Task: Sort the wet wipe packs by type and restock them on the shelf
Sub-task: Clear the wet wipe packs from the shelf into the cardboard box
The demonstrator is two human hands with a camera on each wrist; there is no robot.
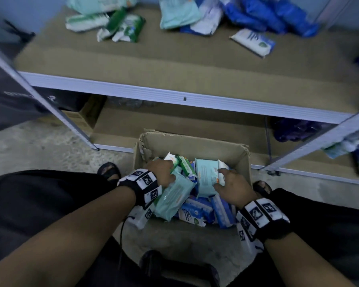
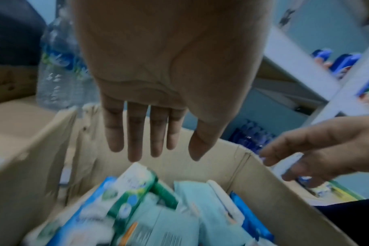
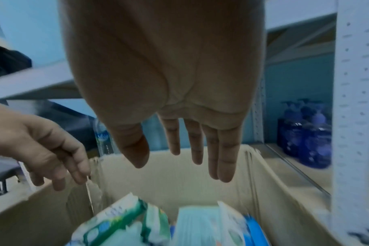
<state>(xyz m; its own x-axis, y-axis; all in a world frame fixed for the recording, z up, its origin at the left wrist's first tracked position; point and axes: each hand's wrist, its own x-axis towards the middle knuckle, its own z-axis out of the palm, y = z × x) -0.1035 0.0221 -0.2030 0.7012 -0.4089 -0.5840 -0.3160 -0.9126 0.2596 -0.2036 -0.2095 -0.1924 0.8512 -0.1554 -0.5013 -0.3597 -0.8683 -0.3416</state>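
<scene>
Both the left hand [image 1: 163, 171] and right hand [image 1: 232, 184] hover spread and empty over the box [image 1: 241, 160]; best grab matching packs [image 1: 205, 176] together, one type per trip.

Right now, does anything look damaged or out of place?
Yes: the cardboard box has a torn, ragged rim at its far left corner, and a white-and-blue pack lies alone, askew, on the shelf.

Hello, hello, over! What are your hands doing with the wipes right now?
Left hand open, right hand open, both over the cardboard box. Mixed wipe packs in box, none gripped. Sorted packs already on shelf. Nothing in the way.
</scene>
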